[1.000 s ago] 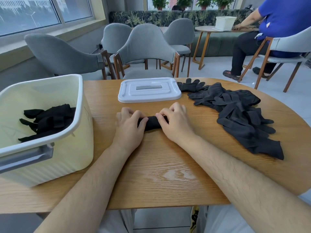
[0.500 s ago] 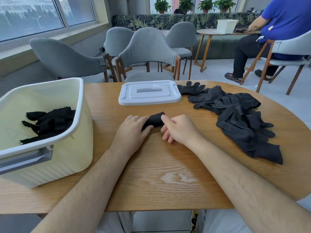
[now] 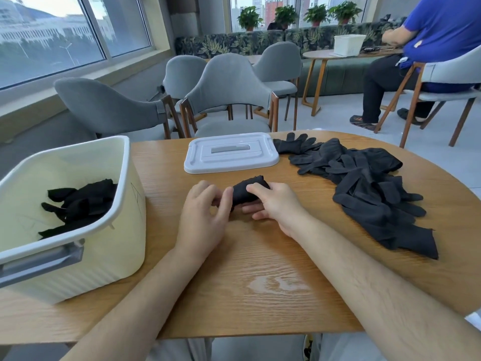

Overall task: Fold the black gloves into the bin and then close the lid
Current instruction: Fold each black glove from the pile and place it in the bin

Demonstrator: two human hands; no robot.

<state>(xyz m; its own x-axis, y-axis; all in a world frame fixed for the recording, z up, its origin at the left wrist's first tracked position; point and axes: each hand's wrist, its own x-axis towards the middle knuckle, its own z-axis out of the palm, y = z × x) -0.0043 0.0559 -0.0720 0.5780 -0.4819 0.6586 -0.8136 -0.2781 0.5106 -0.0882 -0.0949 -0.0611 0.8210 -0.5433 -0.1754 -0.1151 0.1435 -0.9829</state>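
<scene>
The left hand [image 3: 205,214] and the right hand [image 3: 276,207] meet over the middle of the table [image 3: 260,277], about halfway between its near and far edges, and both hold one rolled black glove [image 3: 246,191]. The left hand's fingers are curled, with the thumb pressed against the left end of the roll. The right hand pinches the roll from the other side, thumb on top and fingers stretched underneath. The roll is short and thick, and its far end points toward the far edge. Whether it rests on the wood or is raised just off it cannot be told.

Just beyond the hands, near the far edge, the white lid [image 3: 231,152] lies flat on the table with its grey handle recess facing up. To its right a loose pile of black gloves [image 3: 364,188] spreads from the far edge along the right side of the table, with one glove's fingers reaching close to the lid's right corner. The cream bin [image 3: 119,246] stands open at the left edge, a grey handle on its near wall, with folded gloves [image 3: 78,204] lying inside.

Behind the table are grey chairs [image 3: 229,84]. A seated person in a blue top [image 3: 437,29] is at another table at the far right.
</scene>
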